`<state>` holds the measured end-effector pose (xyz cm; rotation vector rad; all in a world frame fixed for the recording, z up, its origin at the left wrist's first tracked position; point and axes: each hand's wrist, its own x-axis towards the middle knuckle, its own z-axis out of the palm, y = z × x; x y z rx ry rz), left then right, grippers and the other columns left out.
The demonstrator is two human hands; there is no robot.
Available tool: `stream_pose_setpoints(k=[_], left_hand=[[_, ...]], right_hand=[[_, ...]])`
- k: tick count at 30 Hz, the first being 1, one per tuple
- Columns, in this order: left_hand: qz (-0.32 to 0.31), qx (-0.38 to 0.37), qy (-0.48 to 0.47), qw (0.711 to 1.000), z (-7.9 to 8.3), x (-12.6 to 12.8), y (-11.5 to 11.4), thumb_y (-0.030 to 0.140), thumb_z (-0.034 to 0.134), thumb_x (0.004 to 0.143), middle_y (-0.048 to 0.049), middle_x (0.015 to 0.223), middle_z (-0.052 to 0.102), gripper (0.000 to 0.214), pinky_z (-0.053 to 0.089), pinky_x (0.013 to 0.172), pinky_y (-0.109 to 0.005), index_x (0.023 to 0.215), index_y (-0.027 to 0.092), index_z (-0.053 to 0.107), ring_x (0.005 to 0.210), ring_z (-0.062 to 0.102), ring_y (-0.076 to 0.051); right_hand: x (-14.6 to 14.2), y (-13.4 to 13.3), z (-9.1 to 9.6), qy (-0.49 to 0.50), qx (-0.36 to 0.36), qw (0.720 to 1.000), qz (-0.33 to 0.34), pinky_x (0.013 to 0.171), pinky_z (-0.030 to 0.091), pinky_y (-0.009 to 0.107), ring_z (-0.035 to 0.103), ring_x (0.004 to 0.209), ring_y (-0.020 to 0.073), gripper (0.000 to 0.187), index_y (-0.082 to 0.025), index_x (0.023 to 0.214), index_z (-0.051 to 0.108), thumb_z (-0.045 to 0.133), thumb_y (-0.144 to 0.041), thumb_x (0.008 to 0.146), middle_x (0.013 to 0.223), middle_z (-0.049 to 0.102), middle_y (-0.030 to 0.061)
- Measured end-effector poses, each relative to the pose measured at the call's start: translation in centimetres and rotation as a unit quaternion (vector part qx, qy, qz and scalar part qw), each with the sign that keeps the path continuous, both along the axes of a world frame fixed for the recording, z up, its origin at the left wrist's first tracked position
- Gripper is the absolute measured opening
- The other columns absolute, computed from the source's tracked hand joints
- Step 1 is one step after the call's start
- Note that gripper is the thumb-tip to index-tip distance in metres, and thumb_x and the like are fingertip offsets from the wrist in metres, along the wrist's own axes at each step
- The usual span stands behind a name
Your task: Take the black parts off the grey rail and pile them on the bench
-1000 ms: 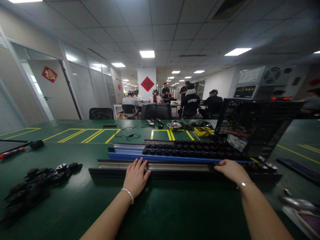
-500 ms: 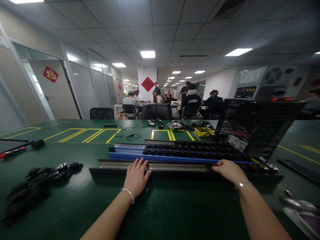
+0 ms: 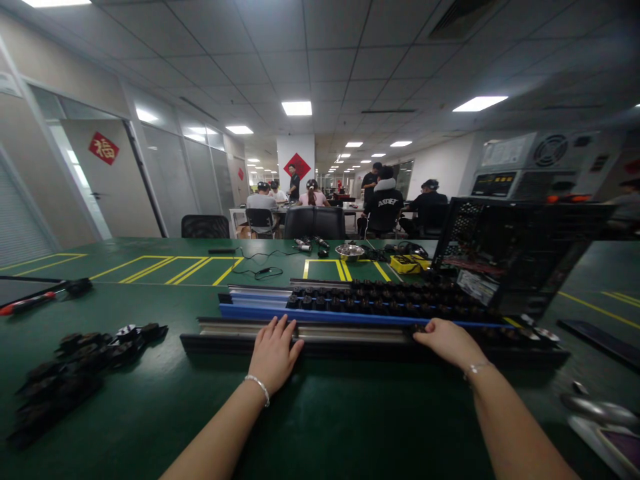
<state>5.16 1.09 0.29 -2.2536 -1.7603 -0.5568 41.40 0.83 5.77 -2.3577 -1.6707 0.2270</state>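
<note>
Pinched between thumb and fingers of the right hand (image 3: pixel 450 341): a small dark piece (image 3: pixel 417 327), partly hidden by the fingertips, set at the long black-and-silver rail (image 3: pixel 350 334), right of the rail's middle. Spread flat, grasping nothing: the left hand (image 3: pixel 275 352), its fingertips resting on the same rail, left of the middle, probably steadying it. Just changed: a short slide of the right hand leftward along the rail, with the left hand in the same place. In effect, a shorter gap between the two hands and, by judgement, the piece being guided along the rail rather than lifted off. Just behind, roughly parallel: blue-edged rails (image 3: pixel 280 312), with rows of black parts (image 3: pixel 365 305) toward the right and plain lengths showing at the left. All on a green tabletop (image 3: pixel 165 407). Toward its left edge, a loose heap of black parts (image 3: pixel 87 360), well apart from the hands, and farther back a red-handled tool (image 3: pixel 30 304). Near the far edge, a metal bowl (image 3: pixel 350 251) and a yellow object (image 3: pixel 407 264). Toward the right edge, an open computer case (image 3: pixel 530 253), with a dark flat object (image 3: pixel 600 337) nearer. Beyond the far edge, several people (image 3: pixel 385 202) at another table (image 3: pixel 340 209).
</note>
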Motion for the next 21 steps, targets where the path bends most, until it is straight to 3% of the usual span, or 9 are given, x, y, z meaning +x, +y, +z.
stream_pose_setpoints(k=[21], left_hand=[[0.002, -0.001, 0.000, 1.000, 0.3, 0.1, -0.2, 0.047, 0.028, 0.087, -0.0050, 0.136, 0.042, 0.051, 0.029, 0.102, -0.043, 0.127, 0.022, 0.046, 0.127, 0.032, -0.024]], right_hand=[[-2.7, -0.1, 0.2, -0.015, 0.006, 0.999, 0.039, 0.055, 0.032, 0.027, 0.055, 0.066, 0.0187, 0.025, -0.022, 0.064, 0.050, 0.049, -0.047, 0.066, 0.069, 0.062, 0.0034]])
